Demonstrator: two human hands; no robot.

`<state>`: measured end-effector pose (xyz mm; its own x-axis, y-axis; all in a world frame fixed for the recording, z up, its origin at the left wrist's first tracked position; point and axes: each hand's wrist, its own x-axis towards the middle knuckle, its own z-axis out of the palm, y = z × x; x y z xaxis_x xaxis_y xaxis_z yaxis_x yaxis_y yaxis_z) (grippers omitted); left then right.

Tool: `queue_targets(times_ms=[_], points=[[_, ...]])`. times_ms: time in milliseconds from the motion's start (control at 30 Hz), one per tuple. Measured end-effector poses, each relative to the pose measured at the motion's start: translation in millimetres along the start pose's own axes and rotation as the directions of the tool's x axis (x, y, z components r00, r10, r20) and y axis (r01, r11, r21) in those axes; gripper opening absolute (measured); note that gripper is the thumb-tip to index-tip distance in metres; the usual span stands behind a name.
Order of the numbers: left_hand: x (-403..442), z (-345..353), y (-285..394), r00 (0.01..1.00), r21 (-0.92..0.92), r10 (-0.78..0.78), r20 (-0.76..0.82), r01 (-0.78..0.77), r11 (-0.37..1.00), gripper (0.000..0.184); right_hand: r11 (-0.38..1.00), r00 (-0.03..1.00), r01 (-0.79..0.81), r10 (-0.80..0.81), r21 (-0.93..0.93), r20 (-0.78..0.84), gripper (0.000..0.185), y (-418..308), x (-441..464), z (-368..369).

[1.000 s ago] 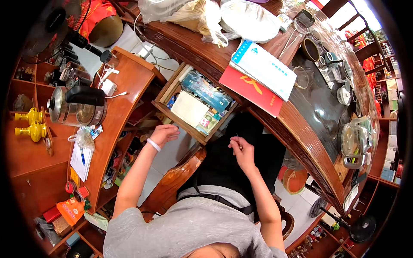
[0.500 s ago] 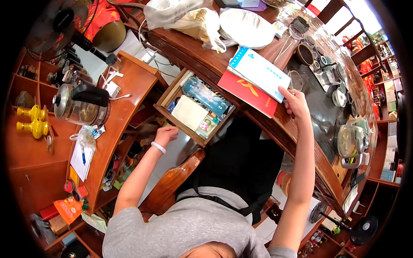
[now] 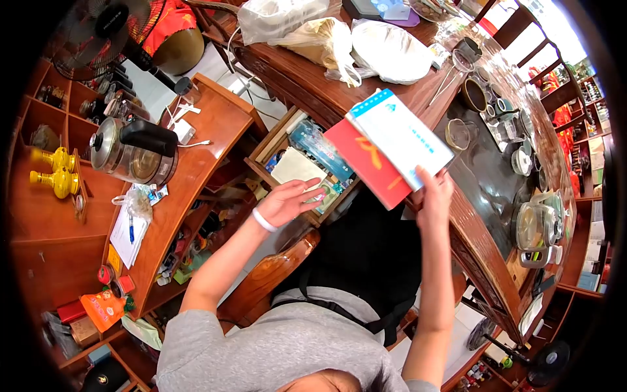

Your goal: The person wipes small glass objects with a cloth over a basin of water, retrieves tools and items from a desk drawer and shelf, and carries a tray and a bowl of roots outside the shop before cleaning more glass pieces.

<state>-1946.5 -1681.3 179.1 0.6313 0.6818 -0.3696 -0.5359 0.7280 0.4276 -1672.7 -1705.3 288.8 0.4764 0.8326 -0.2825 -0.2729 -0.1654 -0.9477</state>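
Note:
My right hand [image 3: 434, 194] grips the lower right corner of a white and blue booklet [image 3: 400, 136]. Under it, a red booklet [image 3: 367, 160] with a yellow emblem sticks out to the left, over the table edge and the drawer's right corner. My left hand [image 3: 287, 201], with a white band at the wrist, is spread and holds nothing; it is over the front of the open drawer [image 3: 269, 176]. Inside the drawer lie a cream-coloured pad [image 3: 295, 166], a blue patterned packet [image 3: 320, 149] and small papers.
White plastic bags [image 3: 385, 51] rest on the big wooden table [image 3: 313, 75]. Tea ware, with a glass pot [image 3: 532, 225], stands on the dark tray [image 3: 480, 176] at right. The side desk [image 3: 212, 124] bears a kettle [image 3: 140, 153] and notepaper [image 3: 127, 235]. A wooden chair arm [image 3: 277, 264] is beside me.
My right hand has pulled the two booklets left and towards me. My left hand has moved right and up to the drawer, and its fingers have spread.

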Motion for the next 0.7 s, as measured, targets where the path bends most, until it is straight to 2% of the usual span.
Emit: queue_targets(times_ms=[67, 100, 133, 167, 200, 267, 333, 367, 400, 500, 600, 667, 700], points=[[8, 14, -3, 0.981, -0.177, 0.076, 0.177, -0.044, 0.983, 0.009, 1.0, 1.0, 0.018, -0.018, -0.005, -0.013, 0.029, 28, -23, 10], [9, 14, -4, 0.984, -0.211, 0.097, 0.149, -0.064, 0.975, 0.008, 1.0, 1.0, 0.017, -0.017, -0.024, 0.009, 0.031, 40, -33, 12], [9, 11, -4, 0.984, -0.212, 0.092, 0.153, -0.058, 0.976, 0.008, 0.995, 0.995, 0.097, -0.097, -0.005, 0.015, 0.029, 62, -38, 14], [8, 3, -3, 0.993, -0.199, 0.088, 0.075, -0.072, 0.977, 0.008, 0.967, 0.975, 0.218, -0.209, -0.131, 0.08, 0.028, 89, -39, 9], [4, -5, -2, 0.996, -0.182, 0.085, -0.007, -0.085, 0.98, 0.008, 0.959, 0.971, 0.225, -0.204, -0.174, 0.128, 0.028, 95, -47, 15], [-4, -20, -4, 0.995, -0.138, 0.094, -0.043, -0.099, 0.986, 0.009, 0.99, 0.975, 0.138, -0.133, -0.02, 0.178, 0.028, 122, -50, 27], [-12, -32, -4, 0.965, -0.139, 0.088, -0.248, -0.126, 0.982, 0.012, 0.987, 0.981, 0.123, -0.105, -0.102, 0.164, 0.029, 157, -43, 31], [-13, -43, -6, 0.949, -0.127, 0.1, -0.299, -0.144, 0.981, 0.016, 0.971, 0.979, 0.154, -0.126, -0.183, 0.158, 0.029, 183, -34, 29], [-12, -51, -5, 0.949, -0.124, 0.101, -0.298, -0.144, 0.982, 0.016, 0.989, 0.982, 0.11, -0.092, -0.102, 0.167, 0.029, 193, -30, 34], [-9, -64, -1, 0.927, -0.108, 0.121, -0.356, -0.169, 0.98, 0.019, 0.981, 0.974, 0.11, -0.074, -0.162, 0.212, 0.026, 206, -18, 43], [10, -72, 3, 0.888, -0.092, 0.124, -0.443, -0.182, 0.979, 0.023, 0.985, 0.987, 0.053, -0.026, -0.165, 0.158, 0.028, 208, -4, 53], [27, -77, 2, 0.864, -0.103, 0.155, -0.48, -0.231, 0.967, 0.021, 0.969, 0.995, 0.09, -0.079, -0.229, 0.059, 0.031, 208, 6, 58], [34, -78, 2, 0.837, -0.111, 0.14, -0.529, -0.232, 0.966, 0.022, 0.938, 0.993, 0.116, -0.102, -0.326, 0.059, 0.033, 206, 10, 57]])
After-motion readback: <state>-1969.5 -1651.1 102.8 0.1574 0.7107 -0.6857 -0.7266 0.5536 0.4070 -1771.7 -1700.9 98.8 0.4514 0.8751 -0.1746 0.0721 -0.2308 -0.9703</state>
